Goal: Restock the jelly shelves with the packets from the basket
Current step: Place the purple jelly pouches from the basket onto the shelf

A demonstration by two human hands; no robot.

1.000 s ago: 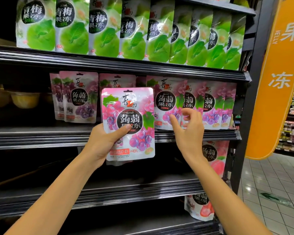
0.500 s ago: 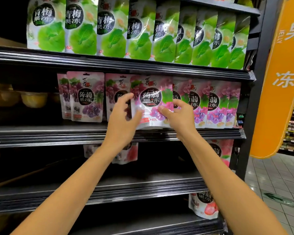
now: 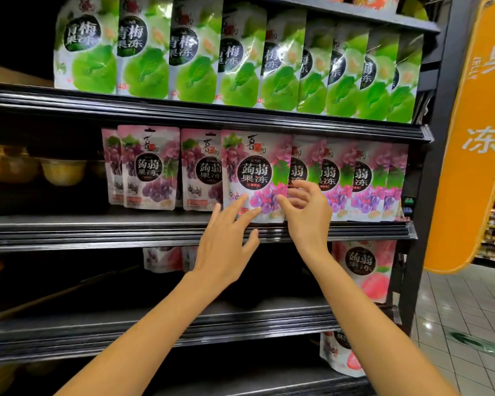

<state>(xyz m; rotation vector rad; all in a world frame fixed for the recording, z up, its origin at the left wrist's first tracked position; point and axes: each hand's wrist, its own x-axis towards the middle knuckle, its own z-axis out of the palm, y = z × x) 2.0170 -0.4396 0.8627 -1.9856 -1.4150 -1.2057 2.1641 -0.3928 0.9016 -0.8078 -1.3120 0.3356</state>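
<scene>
**Grape jelly packet (image 3: pixel 255 175) upright at the front of the middle shelf (image 3: pixel 97 224), in line with the grape row.**
Left hand (image 3: pixel 226 247) open, its straight fingers touching the packet's lower front. Right hand (image 3: pixel 306 215) loosely curled at the packet's right edge; whether it pinches cannot be told. This placement looks nearly done. Green packets (image 3: pixel 195 61) fill the shelf above; peach packets (image 3: pixel 363 267) below are few. The basket is out of view.

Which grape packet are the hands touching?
The foremost grape packet, mid-row, overlapping its neighbours; the left hand and right hand both touch its lower part.
</scene>
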